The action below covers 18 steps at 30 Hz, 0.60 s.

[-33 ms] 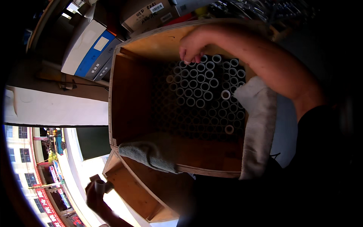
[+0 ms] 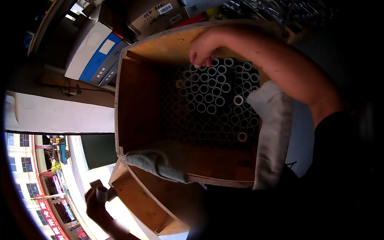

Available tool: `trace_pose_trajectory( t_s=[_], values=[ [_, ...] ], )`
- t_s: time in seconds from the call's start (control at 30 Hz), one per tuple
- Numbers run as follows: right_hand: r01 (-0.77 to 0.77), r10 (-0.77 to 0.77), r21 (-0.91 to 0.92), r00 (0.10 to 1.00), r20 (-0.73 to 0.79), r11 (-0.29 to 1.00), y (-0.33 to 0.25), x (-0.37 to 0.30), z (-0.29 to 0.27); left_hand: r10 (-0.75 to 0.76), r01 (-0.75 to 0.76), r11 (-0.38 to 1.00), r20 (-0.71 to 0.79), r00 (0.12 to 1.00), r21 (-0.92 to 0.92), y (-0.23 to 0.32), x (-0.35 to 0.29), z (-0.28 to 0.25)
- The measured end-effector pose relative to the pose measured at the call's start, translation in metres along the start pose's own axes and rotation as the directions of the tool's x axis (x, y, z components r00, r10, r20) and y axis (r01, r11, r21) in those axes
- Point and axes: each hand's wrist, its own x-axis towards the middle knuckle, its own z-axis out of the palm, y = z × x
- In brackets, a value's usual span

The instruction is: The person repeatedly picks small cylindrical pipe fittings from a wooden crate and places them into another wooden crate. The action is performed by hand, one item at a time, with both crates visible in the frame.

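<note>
My right hand reaches over the right side of a wooden box, its fingers bent down and closed at the far edge of the packed tubes. What those fingers hold, if anything, is hidden. Inside the box, short grey tubes stand upright side by side, their round open ends facing up. A few look paler, such as a whitish tube. Outside the box at lower left, my left hand is closed around a few short tubes, dark against the bright background.
A grey cloth drapes over the near rim, and a pale cloth over the right one. Another wooden box stands at the near left. Cartons are stacked beyond the left corner. Metal parts lie at the far right.
My left hand has shifted slightly left and up with its tubes. The right hand stays practically where it was.
</note>
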Motion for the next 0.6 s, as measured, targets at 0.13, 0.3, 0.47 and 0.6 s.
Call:
trace_pose_trajectory(
  t_s=[0.13, 0.3, 0.47, 0.6],
  values=[
    [0.007, -0.007, -0.006, 1.000, 0.021, 1.000, -0.005, 0.003, -0.001, 0.291, -0.290, 0.956, 0.178, 0.940, -0.036, 0.078, 0.049, 0.028],
    [0.025, -0.026, 0.078, 0.999, 0.022, 0.997, 0.012, 0.006, -0.002, 0.618, -0.541, 0.779, 0.534, 0.576, -0.318, 0.176, 0.070, 0.134],
    [-0.011, 0.011, 0.101, 1.000, -0.004, 0.995, 0.020, 0.006, -0.001, 0.606, -0.247, 0.794, 0.759, 0.238, -0.556, 0.199, 0.053, 0.250],
    [0.016, -0.016, 0.059, 1.000, 0.008, 0.998, 0.001, 0.013, -0.003, 0.697, -0.506, 0.635, 0.715, 0.049, -0.584, 0.174, 0.038, 0.295]
  ],
)
